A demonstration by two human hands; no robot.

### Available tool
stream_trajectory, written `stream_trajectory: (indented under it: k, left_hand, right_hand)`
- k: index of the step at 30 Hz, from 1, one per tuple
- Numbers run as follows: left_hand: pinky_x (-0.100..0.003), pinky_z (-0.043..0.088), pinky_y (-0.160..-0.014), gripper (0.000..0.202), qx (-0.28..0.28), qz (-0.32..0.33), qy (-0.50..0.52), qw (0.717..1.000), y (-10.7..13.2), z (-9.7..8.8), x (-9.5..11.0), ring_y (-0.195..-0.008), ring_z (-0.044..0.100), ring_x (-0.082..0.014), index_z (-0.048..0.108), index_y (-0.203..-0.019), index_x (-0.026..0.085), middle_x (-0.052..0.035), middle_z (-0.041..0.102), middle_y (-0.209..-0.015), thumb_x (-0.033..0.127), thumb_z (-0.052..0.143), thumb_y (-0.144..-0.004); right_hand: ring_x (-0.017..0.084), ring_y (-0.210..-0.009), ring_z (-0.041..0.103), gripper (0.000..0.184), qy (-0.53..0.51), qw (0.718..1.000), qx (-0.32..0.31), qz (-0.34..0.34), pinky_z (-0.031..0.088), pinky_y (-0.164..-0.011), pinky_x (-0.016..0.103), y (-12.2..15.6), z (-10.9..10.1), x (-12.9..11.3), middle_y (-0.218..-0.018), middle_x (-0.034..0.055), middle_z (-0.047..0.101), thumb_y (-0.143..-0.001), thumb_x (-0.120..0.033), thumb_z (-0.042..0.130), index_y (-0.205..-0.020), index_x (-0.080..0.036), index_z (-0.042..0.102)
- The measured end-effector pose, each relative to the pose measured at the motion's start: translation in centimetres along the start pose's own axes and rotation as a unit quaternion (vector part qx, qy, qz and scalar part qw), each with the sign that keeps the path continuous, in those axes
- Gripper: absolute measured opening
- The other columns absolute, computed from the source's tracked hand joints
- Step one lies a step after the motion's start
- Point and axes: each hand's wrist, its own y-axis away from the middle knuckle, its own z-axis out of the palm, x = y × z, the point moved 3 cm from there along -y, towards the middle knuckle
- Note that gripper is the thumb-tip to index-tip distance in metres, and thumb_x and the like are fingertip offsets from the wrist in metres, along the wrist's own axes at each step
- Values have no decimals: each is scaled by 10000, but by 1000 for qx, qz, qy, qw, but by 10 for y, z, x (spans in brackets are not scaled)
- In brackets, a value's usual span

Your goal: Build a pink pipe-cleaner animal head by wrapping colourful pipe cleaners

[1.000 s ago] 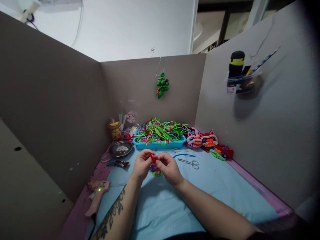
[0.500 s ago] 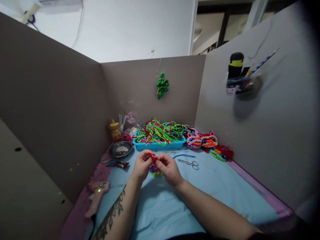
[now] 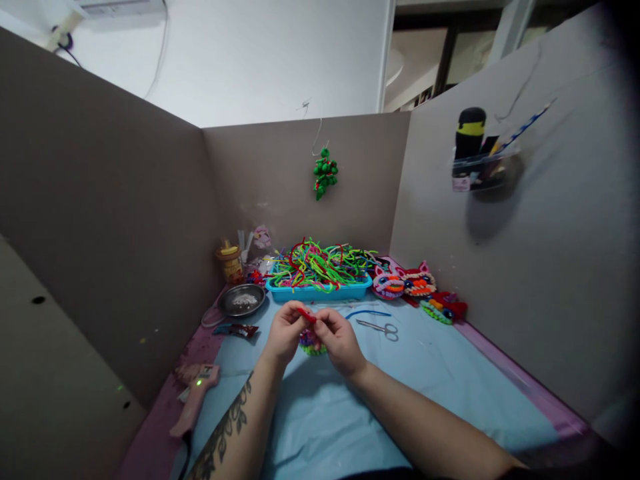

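Observation:
Between my two hands is a short red pipe cleaner (image 3: 307,315), bent or folded; its exact shape is partly covered by fingers. My left hand (image 3: 286,331) pinches its left end between thumb and fingers. My right hand (image 3: 340,339) grips the other end, close to the left one. Just below and behind the fingers shows a purple and green fuzzy piece (image 3: 313,348), mostly hidden; I cannot tell whether it rests on the table. To the right of my right hand lie silver scissors (image 3: 385,329) and a blue pipe cleaner (image 3: 369,312).
A blue tray (image 3: 320,292) heaped with colourful pipe cleaners (image 3: 325,263) stands at the back. Fuzzy animal-like pieces (image 3: 419,283) sit right of it. On the left are a metal bowl (image 3: 242,301), a wrapper (image 3: 237,330) and a pink glue gun (image 3: 194,400). Grey panels surround the table.
The red pipe cleaner has turned slightly and shows straighter between my fingers. Both hands stay in nearly the same place; nothing else on the table has moved.

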Motion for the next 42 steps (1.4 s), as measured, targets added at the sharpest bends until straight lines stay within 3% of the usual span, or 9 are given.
stream_trajectory:
  k: [10,17,21,28,36,42]
  left_hand:
    - [-188,433,-591,260,53,3,-56,997,2,6,3,-628,581,-95,558,-865,177,22,634,-707,221,727,-673]
    - [-210,454,-587,276,60,24,-88,994,4,10,10,-630,617,-119,529,-907,193,-1,676,-744,234,705,-699]
    - [-211,457,-556,359,60,28,-110,992,5,10,10,-599,613,-122,531,-1029,207,-2,679,-737,257,694,-713]
    - [-228,476,-649,206,71,56,-163,982,4,9,11,-703,630,-139,600,-938,184,-19,684,-763,267,650,-756]
    - [-265,482,-720,126,95,114,-267,952,3,4,14,-752,631,-162,686,-860,186,-42,693,-811,247,631,-764]
    - [-290,474,-758,104,103,230,-334,908,7,6,28,-786,613,-175,720,-801,233,-36,687,-807,195,633,-757]
  right_hand:
    - [67,-438,428,290,-28,998,48,7,352,-434,189,-6,-8,10,-539,-53,495,-799,-447,583,-723,-179,505]
    - [62,-398,410,303,-92,993,59,43,317,-382,177,-12,-6,15,-509,-67,485,-757,-456,621,-723,-185,490]
    - [60,-400,406,327,-108,989,72,66,309,-369,175,-13,-6,14,-517,-65,487,-718,-468,650,-707,-182,491]
    - [62,-409,420,332,-118,987,75,81,316,-370,169,-14,-8,15,-525,-56,511,-702,-462,667,-700,-176,498]
    - [67,-414,430,325,-70,994,68,57,324,-374,169,-17,-14,19,-537,-51,517,-738,-477,630,-721,-178,504]
    - [63,-413,426,269,-16,998,59,6,343,-408,178,-16,-19,17,-544,-62,504,-774,-438,608,-795,-183,526]
